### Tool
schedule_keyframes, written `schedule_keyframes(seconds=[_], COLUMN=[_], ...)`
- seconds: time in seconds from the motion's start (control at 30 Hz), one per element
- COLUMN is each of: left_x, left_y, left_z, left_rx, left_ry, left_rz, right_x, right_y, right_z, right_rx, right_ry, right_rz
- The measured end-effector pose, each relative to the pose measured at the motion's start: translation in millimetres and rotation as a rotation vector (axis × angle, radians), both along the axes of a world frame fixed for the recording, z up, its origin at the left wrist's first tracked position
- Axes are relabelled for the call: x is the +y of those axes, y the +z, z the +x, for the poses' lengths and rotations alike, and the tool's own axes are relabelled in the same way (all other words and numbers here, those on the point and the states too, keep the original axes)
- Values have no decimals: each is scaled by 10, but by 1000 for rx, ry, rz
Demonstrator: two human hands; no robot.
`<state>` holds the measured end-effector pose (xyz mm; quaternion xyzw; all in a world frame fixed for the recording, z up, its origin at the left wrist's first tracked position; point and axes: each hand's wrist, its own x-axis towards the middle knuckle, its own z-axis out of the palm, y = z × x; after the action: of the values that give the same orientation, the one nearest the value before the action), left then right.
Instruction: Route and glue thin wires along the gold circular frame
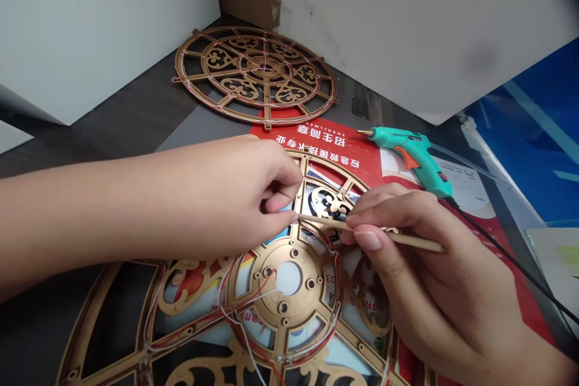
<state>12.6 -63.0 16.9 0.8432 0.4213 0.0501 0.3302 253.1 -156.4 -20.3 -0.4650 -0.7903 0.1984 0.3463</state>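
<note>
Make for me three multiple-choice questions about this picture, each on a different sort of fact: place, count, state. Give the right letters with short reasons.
1. Where does the glue gun lie? A. on the red poster B. in the left hand C. inside a frame
2. How many round gold frames show? A. one B. two C. four
3. What does the right hand hold? A. a thin wooden stick B. the glue gun C. nothing

1 A: it rests on the poster.
2 B: a far frame and a near frame.
3 A: the hand pinches the stick.

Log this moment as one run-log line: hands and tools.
right hand: holds wooden stick | left hand: fingertips at stick's tip, over gold wheel frame | nearby: teal hot glue gun
</note>
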Motion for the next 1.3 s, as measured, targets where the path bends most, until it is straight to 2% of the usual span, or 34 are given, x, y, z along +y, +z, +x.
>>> schedule_keyframes(seconds=[0.2, 0.37, 0.57, 0.7, 0.83, 0.9, 1.0, 1.13, 1.3], left_x=[-55, -69, -19, -22, -19, -13, -7, -11, -10], left_y=[9, -71, -174, -132, -49, -37, -73, -139, -141], left_z=[44, 30, 5, 53, 132, 149, 122, 55, 34], left_rx=[60, 50, 86, 111, 204, 237, 184, 132, 147], left_ry=[76, 40, -8, 3, 45, 56, 21, -14, -9], left_rz=[63, 196, 281, 316, 276, 273, 317, 360, 346], right_x=[3, 23, 44, 90, 142, 157, 170, 179, 171], right_y=[-10, 3, 11, 40, 67, 68, 61, 58, 67], right_z=[-12, -49, -88, -116, -139, -139, -123, -101, -99], right_rx=[38, 72, 140, 276, 417, 415, 359, 341, 355], right_ry=[-13, -73, -106, -119, -149, -179, -211, -204, -208], right_rz=[-25, -14, -38, -118, -227, -215, -186, -188, -168])
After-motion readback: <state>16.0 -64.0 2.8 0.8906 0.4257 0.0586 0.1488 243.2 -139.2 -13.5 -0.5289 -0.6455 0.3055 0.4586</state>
